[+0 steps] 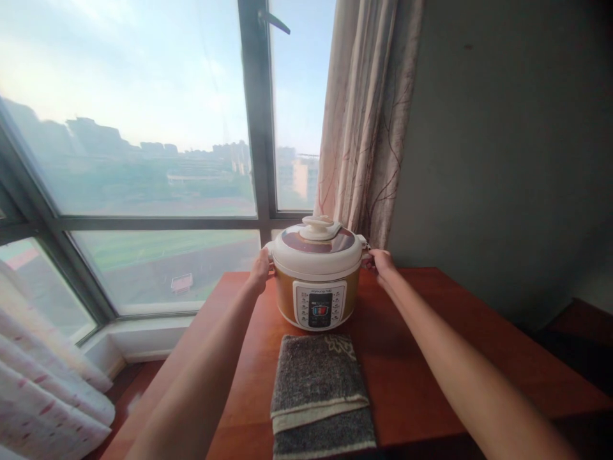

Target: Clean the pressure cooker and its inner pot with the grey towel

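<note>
White-and-gold round electric cooker (317,269), probably heavy; left hand (260,269) and right hand (380,262) are clasping its side handles (362,241), likely best hold.

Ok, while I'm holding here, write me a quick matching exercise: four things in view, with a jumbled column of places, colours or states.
1. Left hand
2. Cloth
3. Right hand
4. Cooker

A. Off-white above, gold-brown below
B. At the cooker's side nearer the dark wall
C. Folded on the table
D. At the cooker's side nearer the window

Pairs: 1-D, 2-C, 3-B, 4-A
</note>
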A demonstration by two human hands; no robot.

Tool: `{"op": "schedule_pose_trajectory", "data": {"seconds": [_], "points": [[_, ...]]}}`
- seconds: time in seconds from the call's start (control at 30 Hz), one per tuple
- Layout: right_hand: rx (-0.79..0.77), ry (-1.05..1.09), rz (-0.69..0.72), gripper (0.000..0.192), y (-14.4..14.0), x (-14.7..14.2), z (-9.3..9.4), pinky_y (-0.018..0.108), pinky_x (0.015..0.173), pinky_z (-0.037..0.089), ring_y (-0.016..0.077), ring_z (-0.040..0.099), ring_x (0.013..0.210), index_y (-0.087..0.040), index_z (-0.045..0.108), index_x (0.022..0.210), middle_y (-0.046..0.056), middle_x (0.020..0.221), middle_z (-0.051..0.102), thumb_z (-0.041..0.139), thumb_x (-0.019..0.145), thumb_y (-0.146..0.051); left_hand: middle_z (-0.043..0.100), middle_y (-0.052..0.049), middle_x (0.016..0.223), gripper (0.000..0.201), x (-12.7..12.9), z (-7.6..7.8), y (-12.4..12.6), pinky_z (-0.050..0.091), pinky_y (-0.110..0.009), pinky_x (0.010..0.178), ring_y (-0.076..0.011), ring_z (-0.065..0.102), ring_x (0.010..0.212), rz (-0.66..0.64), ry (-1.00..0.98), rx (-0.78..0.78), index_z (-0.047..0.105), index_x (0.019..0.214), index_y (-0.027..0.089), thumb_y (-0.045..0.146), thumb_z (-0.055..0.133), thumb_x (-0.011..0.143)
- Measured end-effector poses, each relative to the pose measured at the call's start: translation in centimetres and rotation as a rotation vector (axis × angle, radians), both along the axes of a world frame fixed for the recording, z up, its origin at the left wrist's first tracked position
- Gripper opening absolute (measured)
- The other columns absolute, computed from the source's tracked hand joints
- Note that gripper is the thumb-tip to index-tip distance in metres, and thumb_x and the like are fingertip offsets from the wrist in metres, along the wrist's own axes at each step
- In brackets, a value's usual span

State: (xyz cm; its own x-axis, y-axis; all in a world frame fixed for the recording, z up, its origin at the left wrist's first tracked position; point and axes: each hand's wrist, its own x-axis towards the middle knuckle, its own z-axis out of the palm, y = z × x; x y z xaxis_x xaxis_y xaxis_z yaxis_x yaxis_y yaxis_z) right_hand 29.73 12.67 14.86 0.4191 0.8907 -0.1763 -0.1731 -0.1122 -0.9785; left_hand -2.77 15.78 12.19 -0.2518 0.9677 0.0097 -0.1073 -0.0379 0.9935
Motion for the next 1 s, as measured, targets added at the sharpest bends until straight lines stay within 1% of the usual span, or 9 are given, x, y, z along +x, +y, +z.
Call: {"op": "schedule_pose_trajectory", "data": {"seconds": [0.1, 0.13, 0.2, 0.23, 0.3, 0.4, 0.57, 0.77, 1.0], "points": [[0.029, 0.006, -0.019, 0.038, -0.2, 0.0, -0.7, 0.045, 0.09, 0.056, 0.0233, 0.064, 0.107, -0.018, 0.058, 0.128, 0.01, 0.128, 0.061, 0.063, 0.096, -0.038, 0.063, -0.007, 0.089, 0.045, 0.1, 0.0, 0.2, 0.046, -0.028, 0.06, -0.0172, 0.057, 0.072, -0.006, -0.002, 0.003, 0.061, 0.089, 0.019, 0.062, 0.05, 0.083], [0.042, 0.007, -0.029, 0.035, -0.3, -0.1, -0.9, 0.042, 0.086, 0.057, 0.0217, 0.065, 0.103, -0.017, 0.06, 0.125, 0.009, 0.124, 0.063, 0.063, 0.097, -0.038, 0.062, -0.006, 0.088, 0.044, 0.1, 0.0, 0.3, 0.046, -0.027, 0.06, -0.0168, 0.056, 0.072, -0.007, -0.003, 0.003, 0.061, 0.089, 0.019, 0.061, 0.05, 0.083], [0.073, 0.005, -0.056, 0.023, -0.4, -0.2, -1.3, 0.032, 0.072, 0.058, 0.0162, 0.067, 0.082, -0.013, 0.065, 0.107, 0.006, 0.101, 0.069, 0.062, 0.097, -0.033, 0.061, -0.005, 0.087, 0.042, 0.2, -0.1, 0.3, 0.045, -0.026, 0.059, -0.0163, 0.055, 0.071, -0.008, -0.005, 0.004, 0.06, 0.089, 0.019, 0.06, 0.05, 0.084], [0.091, 0.003, -0.073, 0.017, -0.4, -0.3, -1.5, 0.026, 0.061, 0.054, 0.0132, 0.064, 0.068, -0.012, 0.066, 0.094, 0.004, 0.085, 0.07, 0.061, 0.095, -0.028, 0.061, -0.005, 0.087, 0.041, 0.2, -0.1, 0.3, 0.044, -0.026, 0.059, -0.016, 0.055, 0.07, -0.009, -0.008, 0.006, 0.06, 0.089, 0.02, 0.059, 0.049, 0.084], [0.13, -0.001, -0.108, 0.02, -0.5, -0.5, -1.7, 0.02, 0.043, 0.041, 0.0093, 0.052, 0.045, -0.015, 0.06, 0.07, -0.001, 0.057, 0.061, 0.059, 0.088, -0.021, 0.063, -0.005, 0.088, 0.04, 0.2, -0.1, 0.3, 0.044, -0.025, 0.058, -0.0157, 0.056, 0.07, -0.016, -0.015, 0.01, 0.06, 0.089, 0.02, 0.058, 0.049, 0.085], [0.19, -0.011, -0.146, 0.023, -0.7, -0.7, -1.8, 0.018, 0.036, 0.029, 0.0075, 0.041, 0.035, -0.019, 0.052, 0.057, -0.005, 0.04, 0.051, 0.059, 0.079, -0.019, 0.065, -0.006, 0.089, 0.038, 0.2, -0.1, 0.0, 0.044, -0.025, 0.058, -0.0157, 0.057, 0.068, -0.034, -0.025, 0.008, 0.06, 0.09, 0.02, 0.056, 0.049, 0.086], [0.25, -0.031, -0.14, 0.022, -1.7, -0.6, -2.0, 0.018, 0.035, 0.025, 0.0071, 0.038, 0.034, -0.02, 0.053, 0.055, -0.005, 0.039, 0.05, 0.062, 0.073, -0.026, 0.066, -0.008, 0.095, 0.039, 0.0, -0.2, -0.9, 0.047, -0.026, 0.06, -0.0179, 0.061, 0.075, -0.044, -0.034, 0.002, 0.061, 0.095, 0.02, 0.057, 0.05, 0.087], [0.288, -0.035, -0.101, 0.02, -3.3, -0.3, -2.3, 0.018, 0.037, 0.027, 0.0072, 0.042, 0.038, -0.019, 0.056, 0.057, -0.004, 0.044, 0.053, 0.065, 0.07, -0.031, 0.067, -0.011, 0.101, 0.04, -0.1, -0.4, -2.7, 0.05, -0.028, 0.064, -0.0226, 0.066, 0.09, -0.064, -0.059, 0.009, 0.061, 0.101, 0.021, 0.057, 0.051, 0.087], [0.287, -0.007, -0.051, 0.018, -4.9, 0.0, -2.2, 0.018, 0.04, 0.029, 0.0073, 0.044, 0.041, -0.018, 0.057, 0.059, -0.004, 0.046, 0.054, 0.065, 0.066, -0.033, 0.069, -0.012, 0.107, 0.047, 0.2, -0.4, -4.3, 0.049, -0.027, 0.063, -0.023, 0.067, 0.093, -0.049, -0.084, 0.016, 0.063, 0.104, 0.02, 0.062, 0.05, 0.086]]}}
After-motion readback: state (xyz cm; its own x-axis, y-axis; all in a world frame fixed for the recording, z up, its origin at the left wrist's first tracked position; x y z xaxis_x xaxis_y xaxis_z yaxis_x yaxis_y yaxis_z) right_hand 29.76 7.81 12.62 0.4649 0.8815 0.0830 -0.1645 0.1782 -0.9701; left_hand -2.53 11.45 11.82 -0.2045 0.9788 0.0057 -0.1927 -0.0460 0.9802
